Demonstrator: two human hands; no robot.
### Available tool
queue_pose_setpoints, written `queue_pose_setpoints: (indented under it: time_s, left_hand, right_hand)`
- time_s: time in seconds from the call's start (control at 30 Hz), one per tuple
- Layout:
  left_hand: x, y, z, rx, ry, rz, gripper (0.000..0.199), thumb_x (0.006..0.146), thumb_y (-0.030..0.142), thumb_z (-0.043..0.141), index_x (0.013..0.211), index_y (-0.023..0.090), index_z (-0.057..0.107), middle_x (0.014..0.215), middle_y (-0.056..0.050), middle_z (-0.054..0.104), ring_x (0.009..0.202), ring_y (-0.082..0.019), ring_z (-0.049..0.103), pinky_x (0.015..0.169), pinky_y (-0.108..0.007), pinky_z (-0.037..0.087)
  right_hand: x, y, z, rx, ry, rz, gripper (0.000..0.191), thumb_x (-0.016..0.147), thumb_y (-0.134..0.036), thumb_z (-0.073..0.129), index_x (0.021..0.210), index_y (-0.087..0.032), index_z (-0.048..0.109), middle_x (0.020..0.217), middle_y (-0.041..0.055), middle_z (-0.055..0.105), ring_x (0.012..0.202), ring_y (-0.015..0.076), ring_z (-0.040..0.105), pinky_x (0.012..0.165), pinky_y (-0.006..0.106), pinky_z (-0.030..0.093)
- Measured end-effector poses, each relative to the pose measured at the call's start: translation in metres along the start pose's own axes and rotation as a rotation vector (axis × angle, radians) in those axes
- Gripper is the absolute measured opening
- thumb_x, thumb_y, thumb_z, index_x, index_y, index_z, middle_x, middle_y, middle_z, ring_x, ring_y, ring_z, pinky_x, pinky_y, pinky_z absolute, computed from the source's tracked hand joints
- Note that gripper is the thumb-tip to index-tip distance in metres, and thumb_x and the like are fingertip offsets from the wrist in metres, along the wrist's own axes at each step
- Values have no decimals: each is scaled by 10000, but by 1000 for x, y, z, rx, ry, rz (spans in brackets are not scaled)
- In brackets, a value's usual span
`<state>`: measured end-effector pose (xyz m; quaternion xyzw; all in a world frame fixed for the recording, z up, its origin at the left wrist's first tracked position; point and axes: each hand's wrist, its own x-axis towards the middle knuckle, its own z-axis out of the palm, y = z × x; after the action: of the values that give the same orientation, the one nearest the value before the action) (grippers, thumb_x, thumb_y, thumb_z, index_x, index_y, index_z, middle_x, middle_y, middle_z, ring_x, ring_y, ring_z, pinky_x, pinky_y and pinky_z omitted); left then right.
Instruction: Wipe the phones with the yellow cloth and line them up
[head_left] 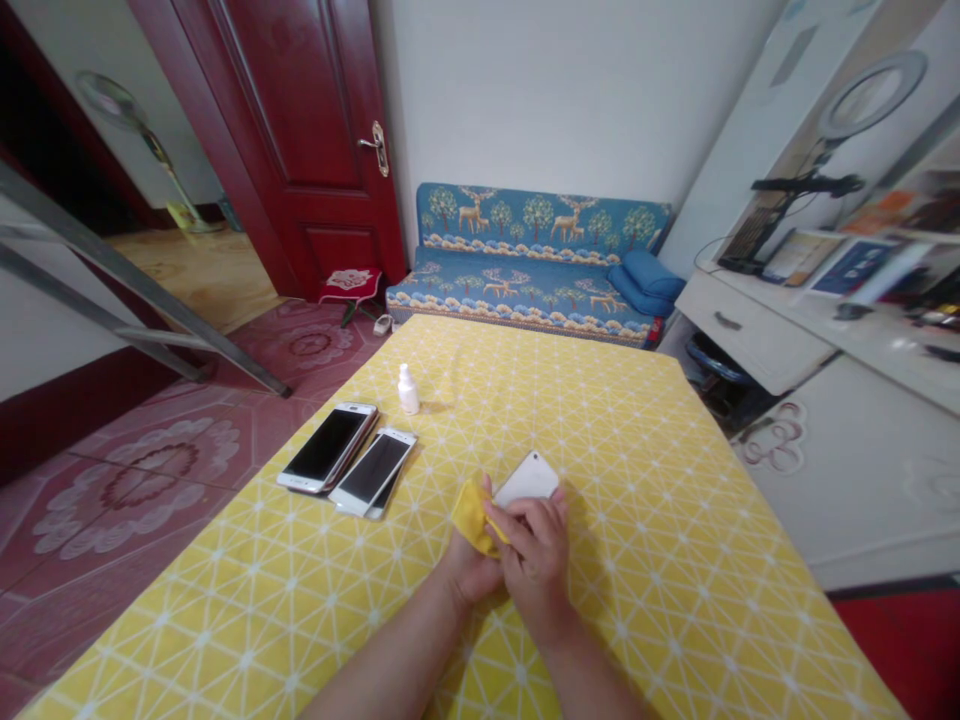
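A white smartphone (529, 478), back side up with its camera at the top corner, is held above the near half of the table. My left hand (474, 575) is closed around it from below and the left, partly covered by a yellow cloth (472, 512). My right hand (538, 550) lies over the phone's lower part, fingers curled, with its index finger and thumb pressing the cloth against the phone's left edge. The hands overlap, so the phone's lower end and some fingertips are hidden.
Left on the yellow patterned tablecloth (600, 410) lie a larger white phone (328, 447) and a smaller phone with a white-framed panel (375, 470). Behind them stands a small white bottle (408, 390). Beyond the table are a blue sofa (517, 290) and a red stool (351, 283).
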<state>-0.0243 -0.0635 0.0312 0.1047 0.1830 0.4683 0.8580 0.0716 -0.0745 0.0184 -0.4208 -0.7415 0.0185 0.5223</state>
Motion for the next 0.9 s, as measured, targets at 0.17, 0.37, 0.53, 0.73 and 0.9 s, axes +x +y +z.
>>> queue_pose_setpoints:
  time_s: [0.17,0.37,0.53,0.73,0.9]
  left_hand:
    - [1,-1,-1,-184,-136,-120,323,873,311,512,1093,106,630,1082,-112,679,1040,-184,621,979,-297,414]
    - [3,3,-4,-188,-164,-86,431,857,318,493,1217,92,568,1200,-130,646,1213,-241,523,1089,-385,305]
    - [5,16,-11,-107,-171,71,572,878,379,412,1356,65,433,1344,-179,536,1338,-240,399,1110,-384,273]
    - [12,27,-22,110,30,255,508,823,351,579,1281,142,510,1322,-131,543,1284,-246,446,1087,-387,314]
    - [12,20,-18,846,212,631,583,720,276,728,1277,248,558,1291,-68,503,1291,-255,379,1119,-359,216]
  right_hand:
    - [10,29,-16,-205,171,132,277,866,-185,598,1095,-306,695,817,24,595,800,182,540,756,368,404]
    - [6,45,-21,-256,231,191,214,883,-200,577,1054,-236,701,809,35,616,761,173,554,705,338,404]
    - [-1,8,-9,-130,11,75,184,863,-146,539,963,-212,679,766,20,620,737,159,553,728,339,395]
    - [0,-16,-13,88,-206,55,200,852,-219,488,666,-196,561,748,25,557,752,173,536,742,360,408]
    - [-5,6,-8,235,-55,444,224,858,-325,572,1046,-204,583,967,62,626,780,167,598,682,304,492]
